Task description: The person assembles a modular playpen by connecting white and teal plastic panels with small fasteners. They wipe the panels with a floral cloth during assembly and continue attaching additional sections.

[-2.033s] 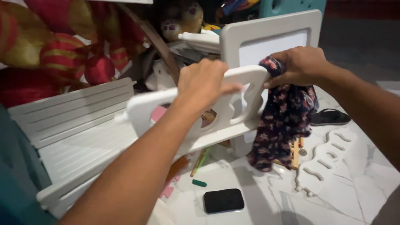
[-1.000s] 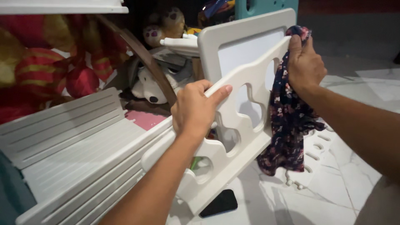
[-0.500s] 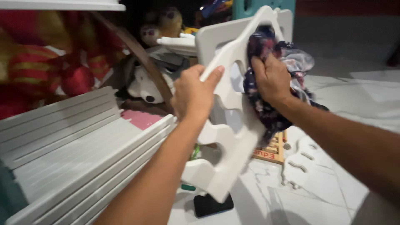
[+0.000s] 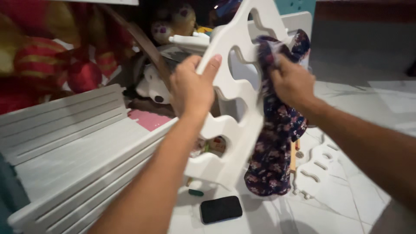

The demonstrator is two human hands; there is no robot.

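At the far left sat a heap of red and gold cushions [image 4: 52, 60], and in front of it one white slatted panel [image 4: 65, 151] lay flat and slanted toward you, seemingly parked there out of the way. Right of that, in the middle, your left hand [image 4: 193, 89] was closed around the edge of a white cut-out panel [image 4: 234, 108], fingers wrapped behind it and the thumb pressed along its front edge; you held it tipped up on end, probably so that its face and its wavy openings were easy to reach. I counted two clear openings in it, one near the top and one lower down, the lower partly hidden by your forearm. Behind it, farther off, two soft toys with round eyes [image 4: 173, 24] perched on the clutter, and a white plush animal [image 4: 151, 86] lay below them. Your right hand [image 4: 292, 82] was bunched around one dark flowered cloth [image 4: 277, 143], fingers pressed together on its upper part and holding it against the panel's right edge, as one would for wiping, while the rest hung loose toward the floor. Beneath the panel, on the pale marbled floor [image 4: 346, 195], lay one black rectangular pad [image 4: 221, 209] and a small green piece [image 4: 196, 192]. To the right, one white wavy-edged piece [image 4: 320, 169] rested flat on the tiles.
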